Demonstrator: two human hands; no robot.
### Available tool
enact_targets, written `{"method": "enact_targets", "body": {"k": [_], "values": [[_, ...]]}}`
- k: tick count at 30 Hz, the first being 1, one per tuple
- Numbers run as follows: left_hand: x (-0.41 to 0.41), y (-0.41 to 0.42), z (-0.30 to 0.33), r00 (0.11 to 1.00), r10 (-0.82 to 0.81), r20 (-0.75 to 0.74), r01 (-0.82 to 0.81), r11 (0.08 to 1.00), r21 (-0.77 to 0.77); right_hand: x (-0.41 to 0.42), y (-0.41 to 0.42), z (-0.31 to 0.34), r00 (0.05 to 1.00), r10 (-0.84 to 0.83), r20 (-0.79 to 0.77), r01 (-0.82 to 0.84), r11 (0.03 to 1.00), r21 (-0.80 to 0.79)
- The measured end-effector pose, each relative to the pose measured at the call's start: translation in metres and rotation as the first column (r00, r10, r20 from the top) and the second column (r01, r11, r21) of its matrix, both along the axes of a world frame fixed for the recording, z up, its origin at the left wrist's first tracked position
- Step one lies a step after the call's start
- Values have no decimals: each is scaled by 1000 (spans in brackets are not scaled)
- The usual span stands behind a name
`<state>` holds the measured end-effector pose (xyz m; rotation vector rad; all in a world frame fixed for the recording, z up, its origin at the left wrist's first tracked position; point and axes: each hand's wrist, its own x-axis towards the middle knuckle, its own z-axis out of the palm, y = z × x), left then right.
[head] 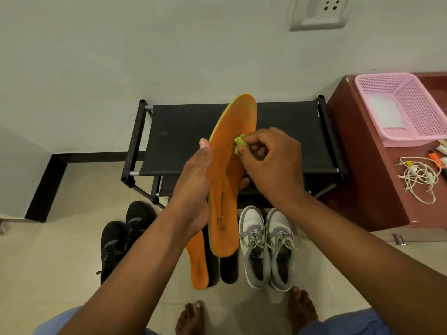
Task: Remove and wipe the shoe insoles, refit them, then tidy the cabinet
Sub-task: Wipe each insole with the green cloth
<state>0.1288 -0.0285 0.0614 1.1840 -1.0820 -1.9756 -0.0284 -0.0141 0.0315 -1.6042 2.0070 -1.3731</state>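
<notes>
2 hands share the work on 1 orange insole (227,180) held in the air above the floor, in front of the black shoe rack (232,139). The left hand (196,187) grasps it from its left edge, thumb up along the side, fingers wrapped behind, fingertips peeping out on the right. The right hand (268,160) is clenched on a small green cloth (240,146), pinching it against the insole's right edge about halfway up.

The insole's long axis runs away from the person, heel end low and near, toe end high over the rack's top shelf. So the unwiped stretch, by my judgement, lies along that axis, and the right hand, already touching the surface, is the one placed to stroke toward toe or heel while the left only steadies.

Below on the floor lie a 2nd orange insole (198,262) and 2 dark insoles (228,270) side by side, between the black shoes (121,238) and the grey shoes (266,247). Refitting is not yet done
</notes>
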Motion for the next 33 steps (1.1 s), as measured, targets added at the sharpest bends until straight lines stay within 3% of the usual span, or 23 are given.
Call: {"method": "enact_targets", "body": {"k": [8,13,18,21,26,29,33], "values": [[12,-12,-1,984,176,-19,-174,982,78,48,27,-1,932,361,-10,-360,931,56],[6,-7,0,996,92,-7,-91,996,14,30,15,1,973,217,-83,-216,976,22],[0,0,1,1000,5,30,-4,999,-33,2,2,-2,999,5,-42,-5,1000,-1],[2,-2,1,998,42,41,-41,999,-27,11,6,-2,998,54,-20,-54,999,2],[9,-9,0,987,161,-19,-159,982,99,49,27,-4,943,328,-52,-326,945,31],[9,-9,1,988,146,-47,-140,982,124,48,25,-3,941,320,-106,-321,947,8],[2,-4,0,998,55,-12,-55,998,5,23,11,0,980,164,-117,-167,986,-19]]}}
